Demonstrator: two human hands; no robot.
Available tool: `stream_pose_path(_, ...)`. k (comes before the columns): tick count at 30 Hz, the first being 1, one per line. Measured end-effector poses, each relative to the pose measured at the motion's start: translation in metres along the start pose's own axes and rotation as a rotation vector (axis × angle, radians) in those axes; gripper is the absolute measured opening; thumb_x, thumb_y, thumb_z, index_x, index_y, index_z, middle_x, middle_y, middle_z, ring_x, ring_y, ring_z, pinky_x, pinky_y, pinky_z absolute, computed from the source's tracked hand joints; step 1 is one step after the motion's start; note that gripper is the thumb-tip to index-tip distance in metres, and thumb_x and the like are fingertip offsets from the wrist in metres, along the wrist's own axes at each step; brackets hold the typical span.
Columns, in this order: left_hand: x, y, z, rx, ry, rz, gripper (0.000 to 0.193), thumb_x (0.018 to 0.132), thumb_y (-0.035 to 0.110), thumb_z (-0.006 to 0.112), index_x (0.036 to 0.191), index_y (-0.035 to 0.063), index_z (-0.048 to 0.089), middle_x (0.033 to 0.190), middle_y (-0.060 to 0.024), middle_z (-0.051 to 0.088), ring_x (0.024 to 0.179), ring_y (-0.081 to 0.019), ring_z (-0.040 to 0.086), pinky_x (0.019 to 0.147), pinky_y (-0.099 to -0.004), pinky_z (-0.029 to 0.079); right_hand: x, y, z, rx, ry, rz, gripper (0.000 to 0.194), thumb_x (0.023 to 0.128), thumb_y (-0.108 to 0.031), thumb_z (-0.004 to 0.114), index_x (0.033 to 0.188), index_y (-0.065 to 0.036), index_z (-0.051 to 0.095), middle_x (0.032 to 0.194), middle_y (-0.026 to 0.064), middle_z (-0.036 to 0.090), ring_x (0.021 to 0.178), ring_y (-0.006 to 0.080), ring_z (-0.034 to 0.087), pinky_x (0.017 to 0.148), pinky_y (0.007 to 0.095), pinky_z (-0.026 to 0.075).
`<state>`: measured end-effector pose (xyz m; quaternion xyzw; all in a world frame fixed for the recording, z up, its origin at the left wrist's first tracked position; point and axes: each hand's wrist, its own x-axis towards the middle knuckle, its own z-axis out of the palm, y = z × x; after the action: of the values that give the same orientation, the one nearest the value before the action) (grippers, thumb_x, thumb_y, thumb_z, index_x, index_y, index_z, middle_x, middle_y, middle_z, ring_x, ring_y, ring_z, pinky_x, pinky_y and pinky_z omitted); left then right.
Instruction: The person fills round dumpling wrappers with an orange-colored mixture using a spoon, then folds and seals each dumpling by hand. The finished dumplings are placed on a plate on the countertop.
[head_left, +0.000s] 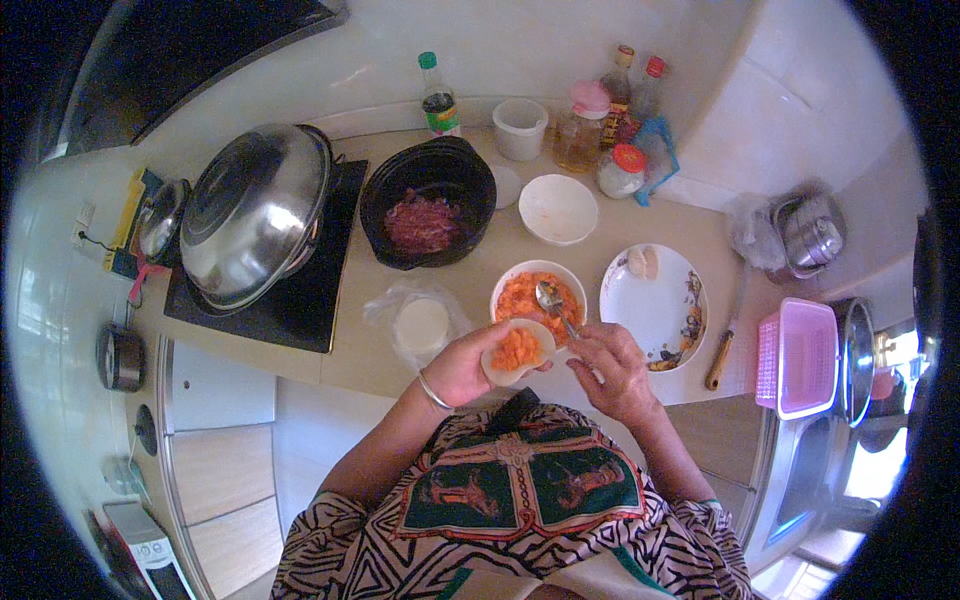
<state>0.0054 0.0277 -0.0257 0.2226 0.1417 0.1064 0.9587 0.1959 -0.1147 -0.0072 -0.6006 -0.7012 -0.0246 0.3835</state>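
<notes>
On the fingers of my left hand (463, 369) rests a round dumpling wrapper (487, 369) with a mound of orange filling (517, 349) in its middle. My right hand (616, 369) grips the handle of a metal spoon (551, 297), whose bowl lies over the orange filling in a white bowl (496, 291). A white plate (651, 319) with a patterned rim is right of that bowl and carries a folded dumpling (643, 262) near its far edge. Left of the bowl, a stack of round wrappers (421, 325) sits on a clear plastic bag (384, 300).
A black pot (375, 214) with reddish shredded food stands behind the wrappers. A domed metal lid (247, 217) covers the cooktop (300, 330) at left. An empty-looking white bowl (558, 208), bottles and jars line the back. A wooden-handled knife (720, 360) and pink basket (799, 360) are at right.
</notes>
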Motion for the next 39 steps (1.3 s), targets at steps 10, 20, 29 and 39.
stream_pose_path(10, -0.006, -0.007, -0.004, 0.094, -0.073, -0.102, 0.053, 0.097, 0.034, 0.047, 0.137, 0.0009, 0.040, 0.131, -0.0147, 0.053, 0.116, -0.0275, 0.056, 0.097, -0.0421, 0.047, 0.007, -0.004, 0.007, 0.082, -0.043, -0.176, 0.029, 0.067, -0.003, 0.075, 0.093, -0.009, 0.065, 0.098, 0.0080, 0.058, 0.089, 0.0273, 0.060, 0.074, 0.0394, 0.051)
stream_pose_path(20, -0.010, -0.010, 0.020, 0.468, -0.028, -0.168, 0.059, 0.093, 0.036, 0.059, 0.138, 0.0044, 0.038, 0.114, -0.0058, 0.059, 0.101, -0.0137, 0.059, 0.079, -0.0258, 0.052, 0.014, -0.016, 0.008, 0.170, -0.070, -0.017, 0.023, 0.074, -0.011, 0.073, 0.095, -0.008, 0.066, 0.102, 0.0090, 0.061, 0.091, 0.0295, 0.060, 0.077, 0.0416, 0.051)
stream_pose_path(29, -0.008, -0.025, 0.021, 0.595, 0.007, -0.039, 0.066, 0.081, 0.014, 0.073, 0.138, 0.0040, 0.041, 0.113, -0.0034, 0.059, 0.102, -0.0129, 0.057, 0.089, -0.0265, 0.046, 0.020, -0.014, 0.001, 0.338, -0.064, 0.100, 0.023, 0.071, 0.001, 0.071, 0.092, -0.007, 0.066, 0.100, 0.0116, 0.062, 0.095, 0.0286, 0.061, 0.080, 0.0387, 0.052)
stream_pose_path(39, -0.011, -0.015, 0.016, 0.216, -0.032, -0.059, 0.070, 0.079, 0.007, 0.072, 0.140, 0.0035, 0.037, 0.121, -0.0036, 0.056, 0.109, -0.0128, 0.054, 0.093, -0.0264, 0.045, 0.008, -0.012, -0.010, 0.231, -0.118, -0.060, 0.029, 0.072, -0.007, 0.074, 0.099, -0.010, 0.066, 0.116, 0.0120, 0.058, 0.105, 0.0316, 0.058, 0.087, 0.0438, 0.049)
